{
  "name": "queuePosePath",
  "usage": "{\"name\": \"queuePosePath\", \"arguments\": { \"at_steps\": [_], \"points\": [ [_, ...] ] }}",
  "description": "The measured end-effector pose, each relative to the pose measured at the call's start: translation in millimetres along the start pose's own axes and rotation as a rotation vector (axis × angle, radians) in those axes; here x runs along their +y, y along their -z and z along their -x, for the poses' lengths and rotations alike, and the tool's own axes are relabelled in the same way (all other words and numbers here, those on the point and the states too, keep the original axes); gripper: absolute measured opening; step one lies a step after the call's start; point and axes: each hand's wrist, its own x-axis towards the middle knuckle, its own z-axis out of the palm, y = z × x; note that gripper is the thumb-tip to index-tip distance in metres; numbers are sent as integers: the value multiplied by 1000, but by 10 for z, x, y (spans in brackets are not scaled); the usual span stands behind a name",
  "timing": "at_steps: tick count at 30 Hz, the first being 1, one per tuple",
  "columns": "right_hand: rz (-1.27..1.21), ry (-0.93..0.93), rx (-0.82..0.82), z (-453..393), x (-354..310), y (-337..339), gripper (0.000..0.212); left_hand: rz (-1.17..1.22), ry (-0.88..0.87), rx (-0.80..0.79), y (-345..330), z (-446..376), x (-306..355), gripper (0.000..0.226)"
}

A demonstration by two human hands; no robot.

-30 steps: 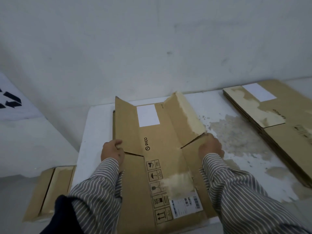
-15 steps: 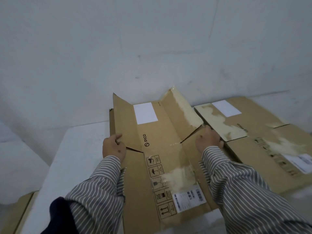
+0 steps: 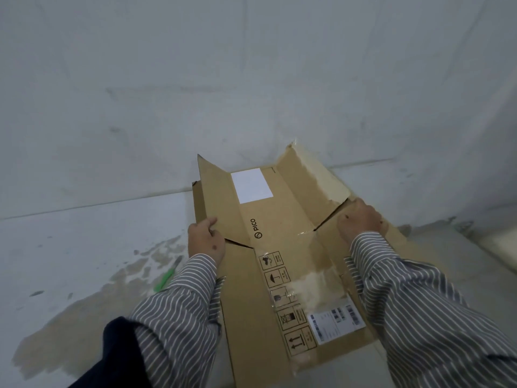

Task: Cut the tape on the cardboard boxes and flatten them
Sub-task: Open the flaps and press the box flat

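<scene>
Left grip (image 3: 206, 242) pinches the flattened cardboard box (image 3: 282, 264) at 9 o'clock; right grip (image 3: 360, 222), fingers curled, clutches its 3 o'clock edge.

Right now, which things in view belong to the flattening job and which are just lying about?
Part of the job:
- flattened cardboard box, far flaps raised
- left hand, gripping its left flap
- right hand, gripping its right edge
- green-handled cutter on the table, left of the box

Just there:
- stained white table
- white wall
</scene>
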Motion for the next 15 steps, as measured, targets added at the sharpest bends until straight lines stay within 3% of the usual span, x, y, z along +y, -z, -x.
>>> {"name": "queuePosePath", "arguments": {
  "at_steps": [9, 15],
  "points": [
    [-38, -35, -58, -1102, 632, -181, 52, -36, -19, -12, -1092, -318, 355, 39],
    [-34, -30, -187, -1682, 961, -375, 62, -123, 33, -26, -1649, -368, 468, 42]
  ]
}}
